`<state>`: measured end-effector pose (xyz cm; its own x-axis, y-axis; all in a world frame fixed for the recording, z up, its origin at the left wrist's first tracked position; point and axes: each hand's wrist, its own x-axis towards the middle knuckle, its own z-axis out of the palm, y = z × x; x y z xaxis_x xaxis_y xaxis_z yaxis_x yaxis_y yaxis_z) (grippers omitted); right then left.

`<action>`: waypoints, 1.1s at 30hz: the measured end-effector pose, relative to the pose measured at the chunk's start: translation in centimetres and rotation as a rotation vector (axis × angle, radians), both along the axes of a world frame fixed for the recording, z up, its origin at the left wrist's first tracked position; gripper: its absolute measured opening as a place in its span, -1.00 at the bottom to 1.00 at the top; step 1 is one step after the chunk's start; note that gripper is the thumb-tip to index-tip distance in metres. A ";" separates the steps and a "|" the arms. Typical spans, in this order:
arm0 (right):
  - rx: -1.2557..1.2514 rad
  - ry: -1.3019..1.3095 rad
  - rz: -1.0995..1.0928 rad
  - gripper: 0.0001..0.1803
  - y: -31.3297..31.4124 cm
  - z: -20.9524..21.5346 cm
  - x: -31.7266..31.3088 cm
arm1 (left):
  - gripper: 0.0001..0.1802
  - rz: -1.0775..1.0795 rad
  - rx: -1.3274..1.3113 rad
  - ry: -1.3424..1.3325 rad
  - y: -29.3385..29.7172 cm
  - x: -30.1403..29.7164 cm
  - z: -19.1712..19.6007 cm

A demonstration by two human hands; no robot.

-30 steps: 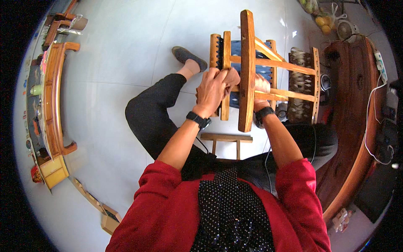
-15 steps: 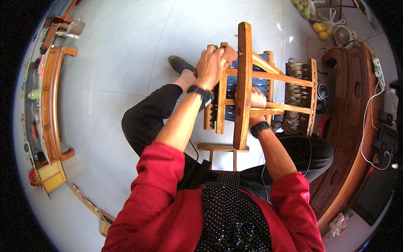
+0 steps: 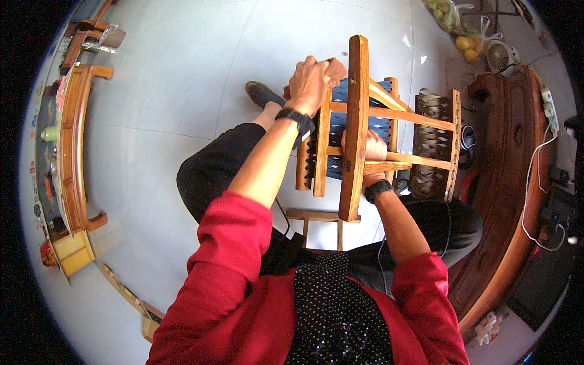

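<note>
In front of my lap is a small wooden chair [image 3: 356, 134] tipped on its side, its thick bar toward me and thinner rails running off to the right. Blue woven straps [image 3: 378, 100] show between its bars, and grey-brown woven straps [image 3: 431, 146] at its right. My left hand [image 3: 307, 85] is closed on a folded brown cloth [image 3: 335, 72], pressed at the far end of the chair's left rails. My right hand [image 3: 375, 147] is closed around a part of the frame behind the thick bar, which hides some of its fingers.
A low wooden stool [image 3: 322, 215] stands between my legs. A carved dark wood cabinet [image 3: 502, 164] is close on the right, with a power strip [image 3: 549, 104], a small fan [image 3: 499, 56] and bags of fruit [image 3: 468, 45] near it. A wooden table [image 3: 72, 152] lies far left.
My left hand has moved slightly with the brown cloth along the rails, and the cloth now shows more clearly. The chair has shifted a little right and nearer. My right hand keeps its hold.
</note>
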<state>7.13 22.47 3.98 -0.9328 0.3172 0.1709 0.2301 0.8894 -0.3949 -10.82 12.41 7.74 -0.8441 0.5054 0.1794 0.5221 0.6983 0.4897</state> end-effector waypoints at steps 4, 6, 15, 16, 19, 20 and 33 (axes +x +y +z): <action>0.006 -0.002 0.038 -0.77 0.1 -0.2 0.1 | -0.88 -0.055 -0.077 0.026 -2.9 4.9 -0.2; 0.006 0.040 0.043 -0.78 0.2 -0.4 0.2 | -0.90 -0.046 0.004 0.053 -3.2 5.2 -0.5; -0.002 0.016 0.027 -0.79 0.2 -0.3 0.0 | -0.84 0.029 -0.135 -0.049 0.7 -1.5 0.2; 0.001 0.014 0.020 -0.79 0.2 -0.4 -0.1 | -0.86 0.016 -0.136 -0.051 0.3 -0.3 0.3; 0.007 0.011 0.028 -0.80 0.3 -0.8 0.0 | -0.84 -0.053 -0.085 0.071 -2.1 4.4 0.2; 0.003 0.017 0.034 -0.81 0.3 -0.9 0.1 | -0.83 -0.060 -0.075 0.049 -2.8 5.5 0.1; -0.014 -0.020 0.037 -0.80 0.3 -0.9 0.1 | -0.78 -0.072 -0.236 -0.036 0.1 -0.6 0.6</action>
<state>7.25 22.80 3.07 -0.9470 0.2849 0.1483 0.2053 0.8920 -0.4027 -11.45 12.50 8.38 -0.8081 0.5887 0.0200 0.5598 0.7570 0.3369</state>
